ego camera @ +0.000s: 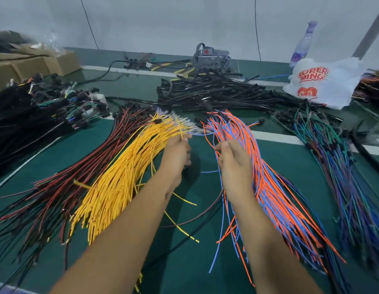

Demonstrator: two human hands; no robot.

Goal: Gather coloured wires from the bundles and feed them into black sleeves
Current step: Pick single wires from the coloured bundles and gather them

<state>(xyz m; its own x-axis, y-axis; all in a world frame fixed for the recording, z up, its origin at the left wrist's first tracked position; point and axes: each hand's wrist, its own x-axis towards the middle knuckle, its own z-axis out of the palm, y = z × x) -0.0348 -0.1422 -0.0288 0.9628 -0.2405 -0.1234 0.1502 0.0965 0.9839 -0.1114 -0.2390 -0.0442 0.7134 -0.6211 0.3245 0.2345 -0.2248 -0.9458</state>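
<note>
A fan of yellow wires (120,177) lies on the green table, with red and dark wires (63,183) to its left. An orange and blue wire bundle (275,187) spreads on the right. My left hand (177,152) pinches yellow wire at the bundle's far tip end, and dark loose wire trails below the hand. My right hand (232,160) has curled fingers at the left edge of the orange and blue bundle, gripping a few of its strands. A heap of black sleeves (216,92) lies behind the bundles.
Finished black harnesses (25,115) pile up at the left beside cardboard boxes (25,64). A white plastic bag (324,81) and a bottle (303,43) stand at the back right. Blue, green and purple wires (341,166) run down the right side.
</note>
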